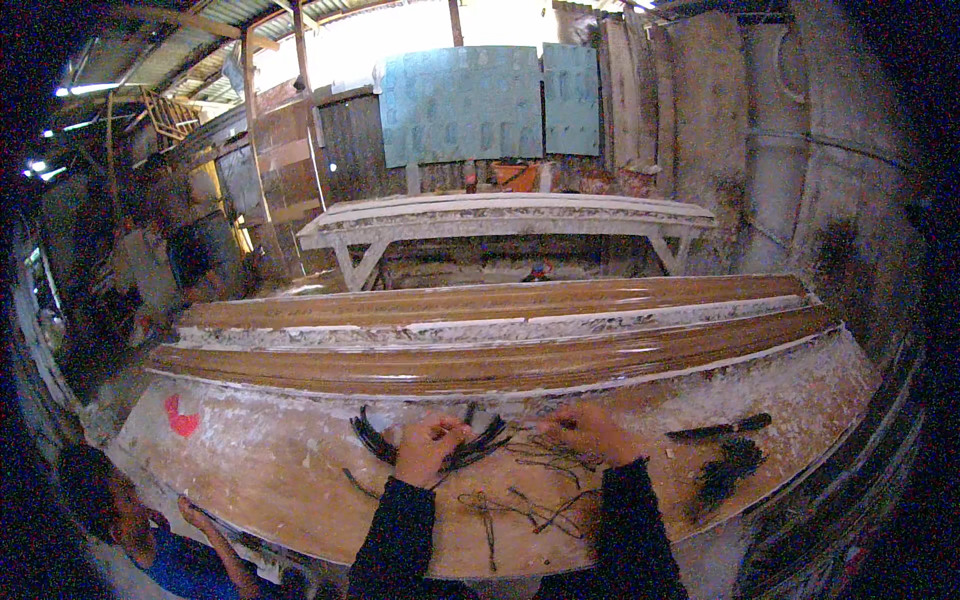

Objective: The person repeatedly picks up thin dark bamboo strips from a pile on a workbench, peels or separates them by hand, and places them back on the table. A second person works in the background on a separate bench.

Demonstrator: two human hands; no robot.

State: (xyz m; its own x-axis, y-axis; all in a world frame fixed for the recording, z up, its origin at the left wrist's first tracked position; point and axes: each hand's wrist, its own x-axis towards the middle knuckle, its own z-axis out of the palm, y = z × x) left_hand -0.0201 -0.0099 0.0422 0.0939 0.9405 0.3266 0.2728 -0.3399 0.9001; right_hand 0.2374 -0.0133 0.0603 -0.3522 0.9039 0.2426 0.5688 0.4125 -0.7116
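Plaster-crusted workbench (260, 470): left hand (428, 447) closed on black wire bundle (470, 450); right hand (592, 432) loosely curled over tangled wires (545, 462).

We see black sleeves (400, 530) on both arms. The fibres (470, 452) in the middle of the workbench are black and dark brown. The workbench (270, 470) is whitish with brown stains, and near its left edge there is a red mark (181, 418). The long moulds (500, 330) at its far edge are brown with white rims. The wall panels (470, 100) are pale blue.
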